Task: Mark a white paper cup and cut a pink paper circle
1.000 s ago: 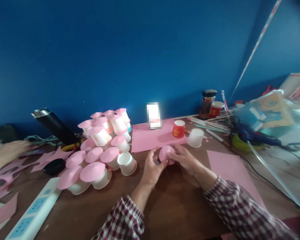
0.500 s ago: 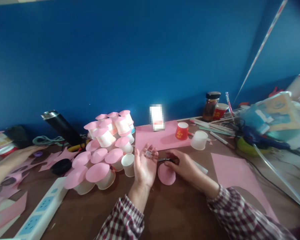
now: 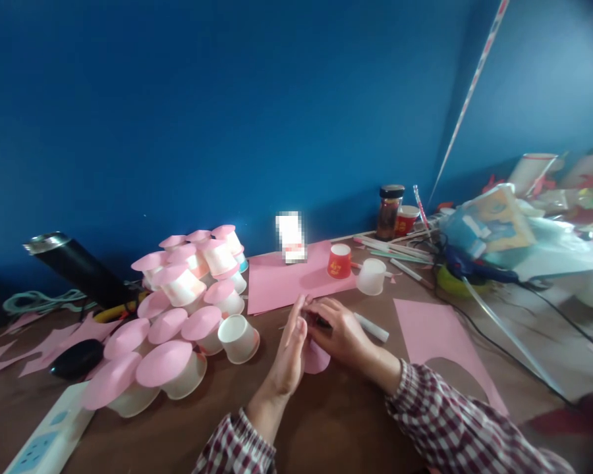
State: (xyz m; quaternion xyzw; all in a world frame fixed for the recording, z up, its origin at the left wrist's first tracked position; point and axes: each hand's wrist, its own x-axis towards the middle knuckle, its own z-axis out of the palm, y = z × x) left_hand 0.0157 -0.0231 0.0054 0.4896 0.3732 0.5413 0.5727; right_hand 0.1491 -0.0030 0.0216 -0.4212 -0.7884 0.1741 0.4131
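Lying flat under both hands, pink paper circle point(image 3: 317, 359); left hand point(image 3: 289, 355) loose, edge-on, right hand point(image 3: 337, 329) gripping a dark tool point(image 3: 321, 322).

A single camera worn on the person's head looks forward and slightly down across a brown table point(image 3: 336, 421) toward a blue wall point(image 3: 227, 118). It sits close above the person's own forearms, which enter from the bottom edge. The view tilts a little, and the table's far edge meets the wall mid-frame.
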